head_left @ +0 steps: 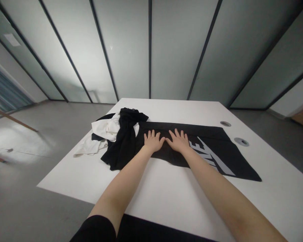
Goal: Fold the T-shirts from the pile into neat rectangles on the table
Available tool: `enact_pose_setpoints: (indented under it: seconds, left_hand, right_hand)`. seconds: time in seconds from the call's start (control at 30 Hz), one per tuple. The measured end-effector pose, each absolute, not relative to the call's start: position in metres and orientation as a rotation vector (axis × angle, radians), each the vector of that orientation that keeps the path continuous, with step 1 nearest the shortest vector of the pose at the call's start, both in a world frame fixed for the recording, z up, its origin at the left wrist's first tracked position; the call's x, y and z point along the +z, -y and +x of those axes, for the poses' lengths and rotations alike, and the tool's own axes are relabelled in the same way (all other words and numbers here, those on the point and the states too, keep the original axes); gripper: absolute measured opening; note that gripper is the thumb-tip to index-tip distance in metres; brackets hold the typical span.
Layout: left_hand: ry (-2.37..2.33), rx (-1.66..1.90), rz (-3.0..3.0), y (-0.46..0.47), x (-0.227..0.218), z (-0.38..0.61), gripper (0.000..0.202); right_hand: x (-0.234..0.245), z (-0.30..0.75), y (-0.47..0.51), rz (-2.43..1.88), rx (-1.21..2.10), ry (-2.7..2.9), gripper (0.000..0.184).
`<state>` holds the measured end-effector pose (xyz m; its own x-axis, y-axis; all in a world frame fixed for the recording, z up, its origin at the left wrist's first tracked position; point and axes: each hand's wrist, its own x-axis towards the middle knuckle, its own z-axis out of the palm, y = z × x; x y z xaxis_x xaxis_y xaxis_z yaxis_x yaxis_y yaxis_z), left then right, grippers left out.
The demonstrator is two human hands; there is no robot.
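Observation:
A black garment [238, 158] with large grey lettering and a grey stripe lies flat across the table; its exact kind I cannot tell. My left hand [153, 142] rests palm down on its left part, fingers spread. Close beside it, thumbs nearly touching, my right hand [179, 141] is also spread flat on the cloth, just left of the lettering. Neither hand grips anything. Part of the lettering is hidden behind my right forearm. At the garment's left end, a crumpled pile of black clothes [126, 134] and white clothes [107, 127] adjoins it.
The white table [171, 195] has two round cable grommets, a farther grommet [225, 123] and a nearer grommet [241, 142], on its right side. Behind it stands a frosted glass wall [131, 50] with dark frames. Grey floor [47, 134] shows at the left.

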<state>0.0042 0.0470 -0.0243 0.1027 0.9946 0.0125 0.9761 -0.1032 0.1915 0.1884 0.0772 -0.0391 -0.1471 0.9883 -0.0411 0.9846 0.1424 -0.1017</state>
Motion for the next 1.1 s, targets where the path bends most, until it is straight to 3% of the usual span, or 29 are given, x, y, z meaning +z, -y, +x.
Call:
enact_pose_setpoints:
  seconds: [0.3,0.5,0.67,0.83,0.97,1.1]
  left_hand:
    - [-1.983,0.242,2.277,-0.054,-0.028,-0.013,0.067]
    - [-1.993,0.031,2.233,-0.041,0.001,0.002,0.063]
    - [-1.804,-0.098,2.349,-0.017,0.044,0.02,0.066]
    - [-1.247,-0.409,2.284,0.001,0.063,0.032,0.043]
    - [-1.199,-0.487,2.354,0.003,0.06,0.04,0.04]
    - [-1.197,-0.416,2.459,0.003,0.059,0.04,0.023]
  right_hand:
    - [-0.024,0.214,-0.054,-1.697,0.381,2.417,0.061]
    - [-0.028,0.255,-0.001,-1.81,0.416,2.537,0.071]
    - [-0.015,0.305,0.017,-1.639,0.53,2.623,0.071]
    - [-0.004,0.321,0.027,-1.564,0.623,2.644,0.056]
    - [-0.004,0.306,0.032,-1.488,0.603,2.619,0.036]
    - [-0.004,0.292,0.037,-1.476,0.574,2.568,0.04]
